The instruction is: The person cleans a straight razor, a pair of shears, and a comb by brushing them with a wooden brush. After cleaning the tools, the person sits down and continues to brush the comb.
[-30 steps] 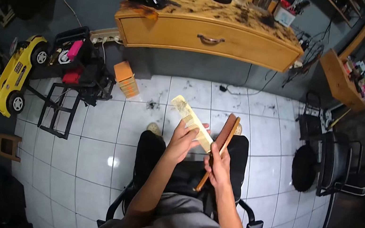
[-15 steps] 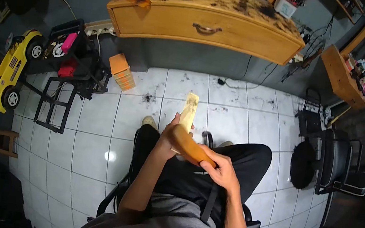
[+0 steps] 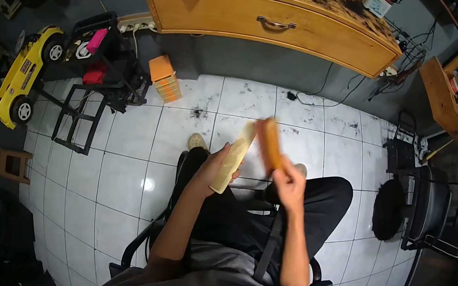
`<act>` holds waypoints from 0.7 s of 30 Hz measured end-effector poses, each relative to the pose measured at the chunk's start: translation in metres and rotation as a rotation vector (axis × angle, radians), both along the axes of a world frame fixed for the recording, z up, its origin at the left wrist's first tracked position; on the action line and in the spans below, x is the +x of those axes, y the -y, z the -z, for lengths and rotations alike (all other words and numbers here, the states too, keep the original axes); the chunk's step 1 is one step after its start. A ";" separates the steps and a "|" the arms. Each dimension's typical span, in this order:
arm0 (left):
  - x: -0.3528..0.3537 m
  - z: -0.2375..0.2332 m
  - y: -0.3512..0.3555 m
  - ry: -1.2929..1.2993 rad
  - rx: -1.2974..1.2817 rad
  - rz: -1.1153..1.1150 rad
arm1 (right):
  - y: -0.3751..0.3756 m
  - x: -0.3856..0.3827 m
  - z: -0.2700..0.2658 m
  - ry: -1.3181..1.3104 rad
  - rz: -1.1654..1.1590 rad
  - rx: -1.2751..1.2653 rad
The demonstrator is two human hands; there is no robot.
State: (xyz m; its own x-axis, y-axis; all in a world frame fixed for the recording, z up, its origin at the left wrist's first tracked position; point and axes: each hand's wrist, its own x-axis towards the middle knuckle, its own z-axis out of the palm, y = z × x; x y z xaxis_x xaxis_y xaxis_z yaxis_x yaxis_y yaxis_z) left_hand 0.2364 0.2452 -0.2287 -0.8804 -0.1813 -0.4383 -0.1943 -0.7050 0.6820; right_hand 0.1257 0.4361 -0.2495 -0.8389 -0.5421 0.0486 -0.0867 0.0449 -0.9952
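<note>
My left hand (image 3: pixel 214 169) is closed around a pale yellow comb (image 3: pixel 229 168), which points away from me and slightly right, its teeth facing left. My right hand (image 3: pixel 290 187) grips one end of a brown wooden-backed brush (image 3: pixel 271 147), smeared by motion. The brush's far end is close to the comb's tip, on its right side. Both tools are above the floor, in front of my lap. The underside of the brush is hidden from me.
A wooden drawer table (image 3: pixel 225 14) with dark hair scraps stands ahead. An orange box (image 3: pixel 165 79) sits on the tiled floor (image 3: pixel 120 186). At left are a black trolley (image 3: pixel 126 76) and a yellow toy car (image 3: pixel 25 75); at right, a black chair (image 3: pixel 429 202).
The brush has swung from lying across the comb to near its tip, now pointing away from me. My right hand moved forward. More of the comb shows, and the view has shifted slightly.
</note>
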 end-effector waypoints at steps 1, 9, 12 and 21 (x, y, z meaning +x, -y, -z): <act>-0.003 0.003 0.000 0.004 -0.014 0.000 | -0.002 0.012 0.004 0.011 -0.109 0.055; 0.006 0.002 0.013 0.052 -0.078 0.044 | 0.009 0.000 -0.011 -0.176 0.224 0.551; 0.003 -0.002 0.005 -0.017 -0.062 -0.041 | 0.009 0.008 0.013 -0.259 0.229 0.099; 0.008 0.015 0.016 0.062 -0.053 0.109 | 0.017 0.015 0.004 -0.354 0.155 0.396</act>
State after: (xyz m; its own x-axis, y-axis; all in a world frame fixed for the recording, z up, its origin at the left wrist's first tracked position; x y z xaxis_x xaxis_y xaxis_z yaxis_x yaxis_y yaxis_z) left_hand 0.2444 0.2296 -0.2434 -0.8676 -0.1103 -0.4849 -0.3109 -0.6408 0.7020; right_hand 0.1405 0.4190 -0.2534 -0.8797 -0.4480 0.1596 -0.3758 0.4490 -0.8106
